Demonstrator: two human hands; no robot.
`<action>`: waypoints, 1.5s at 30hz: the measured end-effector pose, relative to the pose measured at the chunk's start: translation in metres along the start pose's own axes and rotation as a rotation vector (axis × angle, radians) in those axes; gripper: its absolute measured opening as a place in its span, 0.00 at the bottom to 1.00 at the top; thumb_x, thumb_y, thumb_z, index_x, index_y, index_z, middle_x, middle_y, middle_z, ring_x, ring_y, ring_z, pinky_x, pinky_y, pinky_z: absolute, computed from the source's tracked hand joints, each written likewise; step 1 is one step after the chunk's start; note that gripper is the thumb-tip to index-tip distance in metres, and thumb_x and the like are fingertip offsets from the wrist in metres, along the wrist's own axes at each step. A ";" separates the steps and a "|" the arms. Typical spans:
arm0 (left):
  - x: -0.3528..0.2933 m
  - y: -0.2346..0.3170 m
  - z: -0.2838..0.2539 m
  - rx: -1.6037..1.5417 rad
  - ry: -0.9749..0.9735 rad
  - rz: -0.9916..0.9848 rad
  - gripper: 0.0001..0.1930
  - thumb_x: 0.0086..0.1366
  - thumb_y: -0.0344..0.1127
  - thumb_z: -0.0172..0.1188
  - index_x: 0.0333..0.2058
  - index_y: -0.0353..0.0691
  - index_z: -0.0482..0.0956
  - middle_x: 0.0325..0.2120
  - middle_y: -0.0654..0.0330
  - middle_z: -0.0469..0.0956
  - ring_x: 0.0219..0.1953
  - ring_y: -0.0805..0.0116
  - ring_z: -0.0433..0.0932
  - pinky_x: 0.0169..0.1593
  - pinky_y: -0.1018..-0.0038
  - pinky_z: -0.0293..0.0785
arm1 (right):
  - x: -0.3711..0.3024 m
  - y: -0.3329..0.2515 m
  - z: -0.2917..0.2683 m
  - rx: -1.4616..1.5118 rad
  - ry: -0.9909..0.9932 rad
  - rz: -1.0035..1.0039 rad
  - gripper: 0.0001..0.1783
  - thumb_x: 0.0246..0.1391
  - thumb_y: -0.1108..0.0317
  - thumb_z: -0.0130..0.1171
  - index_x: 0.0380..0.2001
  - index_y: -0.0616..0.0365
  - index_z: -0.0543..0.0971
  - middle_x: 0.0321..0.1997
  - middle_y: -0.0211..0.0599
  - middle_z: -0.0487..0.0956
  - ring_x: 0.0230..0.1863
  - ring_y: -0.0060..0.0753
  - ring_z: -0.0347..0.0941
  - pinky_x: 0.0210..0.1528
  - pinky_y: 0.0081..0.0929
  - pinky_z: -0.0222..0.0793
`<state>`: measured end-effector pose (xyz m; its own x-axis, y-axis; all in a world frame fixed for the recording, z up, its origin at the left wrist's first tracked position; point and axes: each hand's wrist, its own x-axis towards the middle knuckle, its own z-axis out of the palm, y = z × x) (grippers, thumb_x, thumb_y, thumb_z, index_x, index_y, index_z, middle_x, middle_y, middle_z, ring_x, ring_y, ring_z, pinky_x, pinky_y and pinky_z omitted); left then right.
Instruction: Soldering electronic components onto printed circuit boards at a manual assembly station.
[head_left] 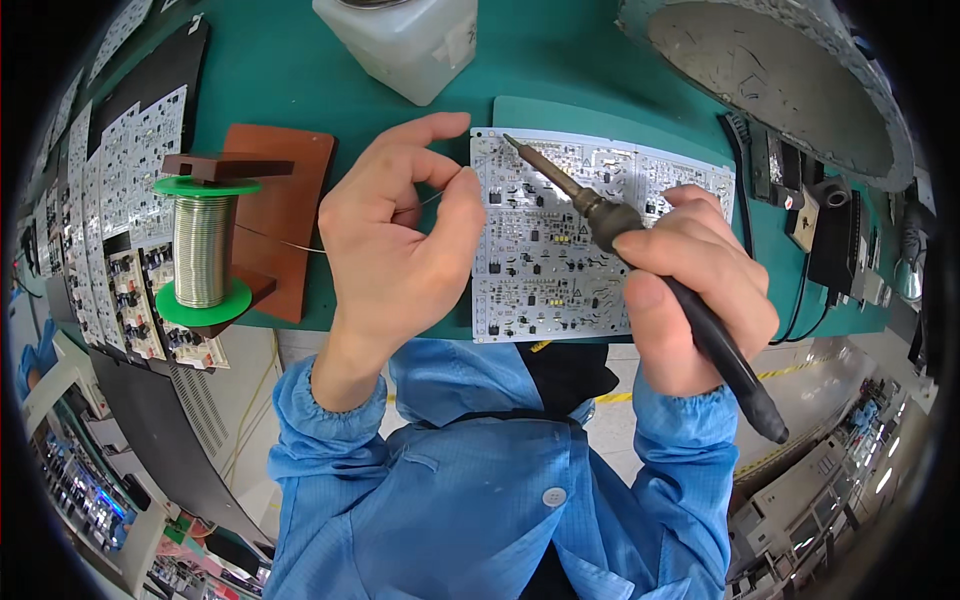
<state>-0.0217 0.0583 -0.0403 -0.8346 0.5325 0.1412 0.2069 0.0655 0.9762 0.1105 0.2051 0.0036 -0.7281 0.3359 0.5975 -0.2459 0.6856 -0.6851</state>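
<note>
A green surface (270, 60) spreads before a person (450, 480) in a blue smock (680, 490). Directly ahead, at the surface's near edge, lies a white circuit board panel (555, 240). The left hand (400, 230), thumb and a bent finger pinched together, is beside the panel's left edge; the right hand (700, 290) is over its right side. A white container (405, 45) stands beyond the left hand, a green-flanged spool (203, 250) to its left. Gripped in the right hand's fingers, a soldering iron (612, 222) slants toward the panel's upper left corner. Solder wire (290, 243) runs from the spool to the left hand's pinch. Whether the iron's tip (512, 142) touches the panel cannot be told.
</note>
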 end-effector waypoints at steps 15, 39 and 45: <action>-0.001 0.000 0.000 0.020 0.002 -0.017 0.03 0.50 0.23 0.60 0.21 0.36 0.75 0.36 0.56 0.82 0.11 0.89 0.55 0.15 0.85 0.50 | 0.001 0.000 0.001 -0.033 -0.092 0.026 0.11 0.36 0.71 0.63 0.28 0.63 0.81 0.15 0.36 0.74 0.17 0.35 0.69 0.33 0.34 0.66; -0.049 0.018 -0.013 0.158 -0.090 0.114 0.06 0.51 0.18 0.64 0.29 0.33 0.80 0.26 0.59 0.77 0.22 0.79 0.70 0.22 0.83 0.62 | -0.098 0.014 -0.103 -0.344 0.539 0.339 0.21 0.57 0.64 0.49 0.46 0.72 0.74 0.34 0.48 0.77 0.35 0.34 0.71 0.48 0.33 0.66; -0.054 0.003 -0.019 0.139 -0.057 0.096 0.03 0.58 0.22 0.61 0.29 0.34 0.76 0.27 0.64 0.78 0.17 0.89 0.59 0.19 0.87 0.50 | -0.088 0.041 -0.108 -0.375 0.416 0.626 0.19 0.62 0.66 0.48 0.52 0.68 0.72 0.46 0.50 0.78 0.51 0.37 0.73 0.59 0.32 0.62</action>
<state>0.0142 0.0134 -0.0417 -0.7783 0.5885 0.2188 0.3558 0.1263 0.9260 0.2336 0.2737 -0.0324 -0.3458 0.8862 0.3084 0.4072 0.4378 -0.8016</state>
